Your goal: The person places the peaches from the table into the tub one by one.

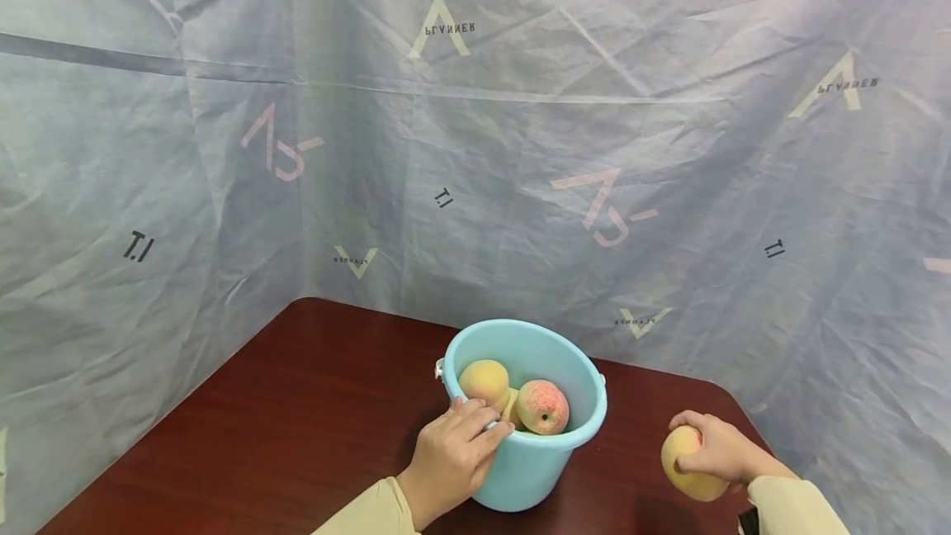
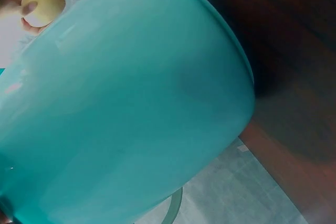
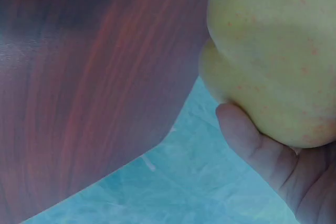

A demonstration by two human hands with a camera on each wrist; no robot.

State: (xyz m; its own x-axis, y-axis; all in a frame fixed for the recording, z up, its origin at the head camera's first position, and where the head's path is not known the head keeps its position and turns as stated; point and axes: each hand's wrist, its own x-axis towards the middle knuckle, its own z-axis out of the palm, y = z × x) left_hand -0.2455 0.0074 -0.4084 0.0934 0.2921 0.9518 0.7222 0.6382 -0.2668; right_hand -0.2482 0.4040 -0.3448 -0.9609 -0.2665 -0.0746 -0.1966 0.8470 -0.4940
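A light blue bucket (image 1: 523,473) stands on the table; its wall (image 2: 126,98) fills most of the left wrist view. My left hand (image 1: 456,456) grips its near-left rim, fingers over the edge. Inside lie a yellow peach (image 1: 484,380) and a red-speckled peach (image 1: 543,407), with part of another yellow fruit (image 1: 510,404) between them. To the right of the bucket, my right hand (image 1: 719,448) holds a yellow peach (image 1: 693,481) with a reddish patch, above the table. This peach (image 3: 278,66) shows a deep crease in the right wrist view.
The dark red-brown wooden table (image 1: 319,403) has rounded far corners. Wrinkled grey printed cloth (image 1: 505,147) hangs behind it and along both sides. White handle mounts (image 1: 439,368) sit at the bucket's sides.
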